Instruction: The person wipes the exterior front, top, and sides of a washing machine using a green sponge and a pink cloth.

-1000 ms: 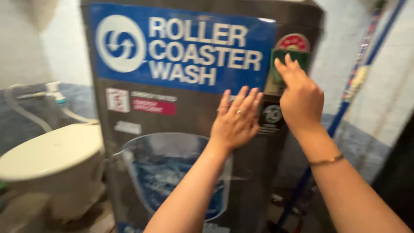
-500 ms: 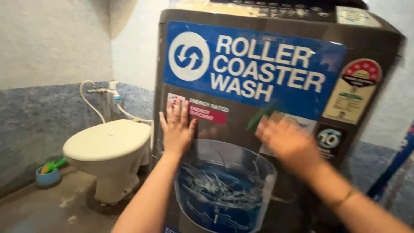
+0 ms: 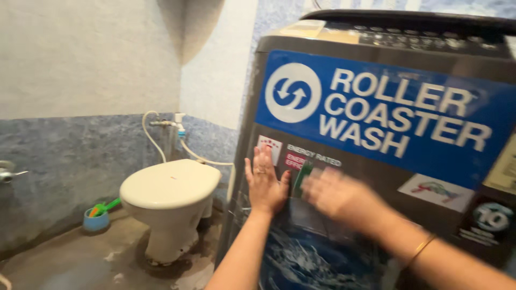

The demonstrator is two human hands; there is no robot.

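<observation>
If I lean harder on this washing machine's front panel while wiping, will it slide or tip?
Probably neither: the washing machine is a tall, boxy appliance, likely heavy. Its glossy stickered front looks slick, so the flat left hand may slip. The blurred right hand seems to hold something green, likely soft.

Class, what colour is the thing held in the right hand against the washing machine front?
Green, seen in the head view: the scrub pad, though blurred.
</observation>
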